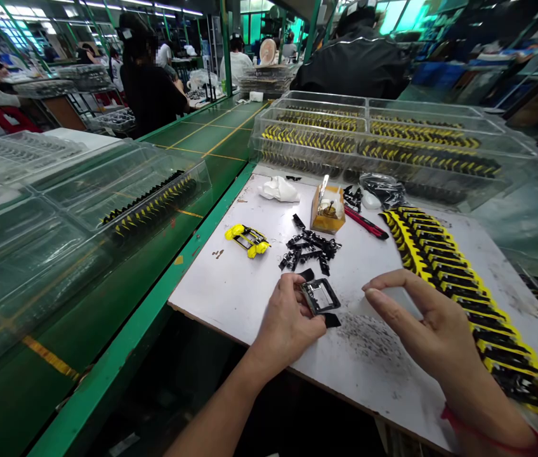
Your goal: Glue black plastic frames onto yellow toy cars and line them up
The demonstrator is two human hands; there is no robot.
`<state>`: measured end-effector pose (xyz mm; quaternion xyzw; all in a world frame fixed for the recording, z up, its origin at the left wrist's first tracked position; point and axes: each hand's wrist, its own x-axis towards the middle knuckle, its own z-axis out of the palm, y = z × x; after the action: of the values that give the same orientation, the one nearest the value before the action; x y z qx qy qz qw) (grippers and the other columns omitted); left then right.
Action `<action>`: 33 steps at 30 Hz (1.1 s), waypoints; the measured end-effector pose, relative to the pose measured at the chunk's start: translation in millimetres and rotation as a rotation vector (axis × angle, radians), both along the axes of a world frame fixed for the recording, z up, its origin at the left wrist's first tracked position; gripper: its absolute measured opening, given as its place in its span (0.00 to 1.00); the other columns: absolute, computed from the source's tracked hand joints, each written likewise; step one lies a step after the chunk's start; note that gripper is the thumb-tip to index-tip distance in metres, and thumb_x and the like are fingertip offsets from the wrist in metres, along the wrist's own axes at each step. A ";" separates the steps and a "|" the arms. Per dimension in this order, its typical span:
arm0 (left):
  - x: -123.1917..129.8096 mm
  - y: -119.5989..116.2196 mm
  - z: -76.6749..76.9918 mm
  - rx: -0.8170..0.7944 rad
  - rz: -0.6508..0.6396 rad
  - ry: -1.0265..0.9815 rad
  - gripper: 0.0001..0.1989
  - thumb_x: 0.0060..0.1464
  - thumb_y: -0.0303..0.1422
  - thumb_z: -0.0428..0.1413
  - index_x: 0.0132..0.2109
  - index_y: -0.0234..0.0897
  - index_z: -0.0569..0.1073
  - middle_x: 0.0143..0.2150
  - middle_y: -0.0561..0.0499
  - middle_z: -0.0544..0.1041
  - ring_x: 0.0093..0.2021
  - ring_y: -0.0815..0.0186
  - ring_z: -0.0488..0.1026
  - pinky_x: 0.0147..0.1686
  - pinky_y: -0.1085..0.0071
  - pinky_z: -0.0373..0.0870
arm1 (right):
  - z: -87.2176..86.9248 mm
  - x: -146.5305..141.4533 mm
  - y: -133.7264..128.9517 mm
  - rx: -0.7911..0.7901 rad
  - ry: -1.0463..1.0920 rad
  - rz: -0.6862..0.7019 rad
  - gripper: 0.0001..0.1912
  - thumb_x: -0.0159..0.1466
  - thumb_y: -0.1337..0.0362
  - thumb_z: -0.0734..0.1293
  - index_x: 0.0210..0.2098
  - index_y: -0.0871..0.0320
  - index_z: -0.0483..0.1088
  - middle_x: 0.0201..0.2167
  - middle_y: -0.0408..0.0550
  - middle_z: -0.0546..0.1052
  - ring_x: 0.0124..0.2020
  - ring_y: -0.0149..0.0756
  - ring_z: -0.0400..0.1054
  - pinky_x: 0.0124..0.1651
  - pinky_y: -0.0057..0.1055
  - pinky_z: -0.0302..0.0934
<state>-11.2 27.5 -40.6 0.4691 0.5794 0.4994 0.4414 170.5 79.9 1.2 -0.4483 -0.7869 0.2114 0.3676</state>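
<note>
My left hand (290,317) grips a small black plastic frame (320,297) with a square opening and silvery metal inside. Black tabs jut from both of its ends. Over the right part of the board, my right hand (424,324) is raised with thumb and index fingertip pinched together; anything between them is too small to make out. It is apart from the frame. Beyond the left hand lies a pile of small black plastic parts (309,246). To the left of that pile rests a yellow and black part (249,240) shaped like a little car body.
A long row of yellow and black parts (469,292) runs along the white board's right side. Behind the pile stand a small cardboard box (328,209) and a red-black tool (367,223). Clear plastic trays (364,146) line the back; another tray (54,235) covers the green conveyor (221,130).
</note>
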 end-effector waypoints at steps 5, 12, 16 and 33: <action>0.4 0.0 -0.8 0.006 0.002 0.012 0.28 0.41 0.25 0.61 0.49 0.40 0.59 0.39 0.51 0.74 0.30 0.69 0.75 0.29 0.75 0.71 | 1.4 -0.3 -0.6 0.040 -0.014 0.007 0.12 0.63 0.51 0.63 0.33 0.52 0.69 0.29 0.45 0.75 0.32 0.40 0.70 0.22 0.29 0.54; -0.2 0.7 -0.6 0.016 -0.001 0.011 0.28 0.41 0.25 0.60 0.49 0.39 0.60 0.37 0.52 0.72 0.28 0.70 0.73 0.27 0.76 0.70 | 1.6 1.7 0.1 0.070 -0.015 -0.003 0.12 0.63 0.52 0.63 0.32 0.53 0.69 0.29 0.46 0.75 0.32 0.40 0.70 0.25 0.30 0.56; -0.3 0.8 2.9 0.009 -0.009 0.003 0.28 0.40 0.25 0.61 0.49 0.38 0.60 0.37 0.52 0.72 0.28 0.71 0.73 0.28 0.75 0.71 | 2.2 3.1 1.7 0.094 0.027 0.014 0.10 0.63 0.53 0.64 0.32 0.53 0.69 0.28 0.45 0.74 0.30 0.38 0.69 0.26 0.30 0.57; -0.7 0.8 4.8 0.011 0.003 0.028 0.27 0.39 0.25 0.59 0.48 0.38 0.60 0.40 0.49 0.72 0.30 0.69 0.73 0.30 0.72 0.73 | -1.5 1.2 3.4 0.103 -0.003 0.053 0.08 0.63 0.55 0.65 0.34 0.52 0.69 0.29 0.43 0.75 0.30 0.37 0.70 0.23 0.29 0.55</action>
<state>-11.9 28.3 -35.8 0.4779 0.5833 0.4966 0.4298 171.7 83.3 -0.3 -0.4081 -0.8088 0.1798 0.3833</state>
